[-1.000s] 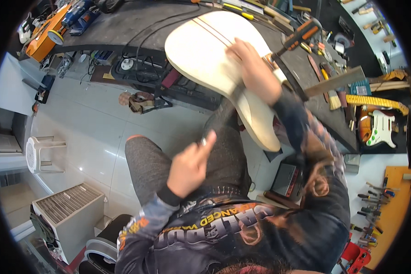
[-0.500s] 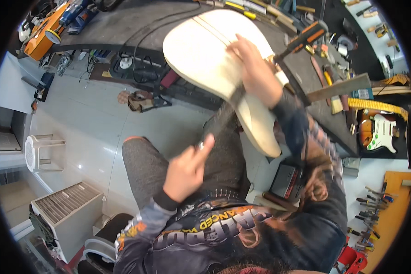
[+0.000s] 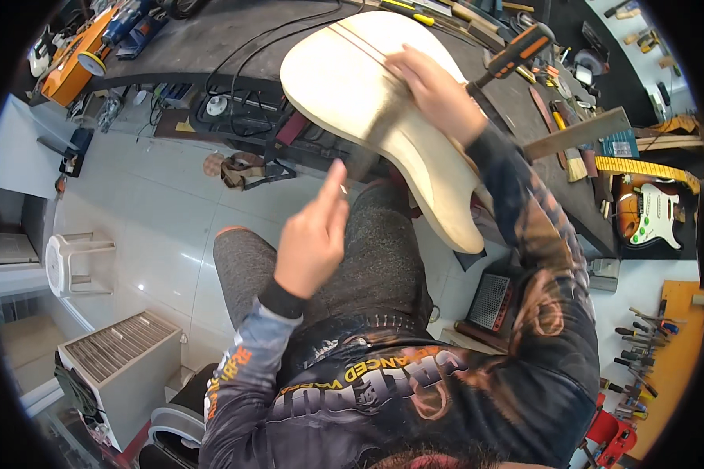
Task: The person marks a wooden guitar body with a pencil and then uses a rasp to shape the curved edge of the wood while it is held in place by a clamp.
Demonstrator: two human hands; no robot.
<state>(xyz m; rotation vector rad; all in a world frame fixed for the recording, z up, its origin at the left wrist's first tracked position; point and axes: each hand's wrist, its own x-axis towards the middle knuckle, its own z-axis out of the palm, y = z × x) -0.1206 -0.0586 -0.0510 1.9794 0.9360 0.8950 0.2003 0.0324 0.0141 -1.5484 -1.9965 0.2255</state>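
Observation:
A pale, unfinished wooden guitar body point(image 3: 340, 74) juts over the workbench's near edge, two lines running across its upper part. My left hand point(image 3: 313, 238) is closed round the handle end of a long dark file point(image 3: 387, 117), index finger stretched along it. Motion smears the file, which crosses the guitar body's left edge. On the upper face of the body lies my right hand point(image 3: 442, 98), fingers stretched out flat and thumb hidden. Right beside that hand stands a bar clamp point(image 3: 522, 51) with an orange and black handle; its jaw is partly hidden.
The dark workbench point(image 3: 211, 47) carries cables, an orange guitar point(image 3: 78, 51), a blue power tool point(image 3: 121, 27), and a brush point(image 3: 576, 168) among hand tools. A sunburst guitar point(image 3: 649, 211) is at the right. A white stool point(image 3: 78, 262) and a slatted box point(image 3: 121, 344) stand on the left.
My left hand has pushed the file up and away along the body's edge. My right hand stays on the body, in nearly the same place. The whole view has shifted slightly.

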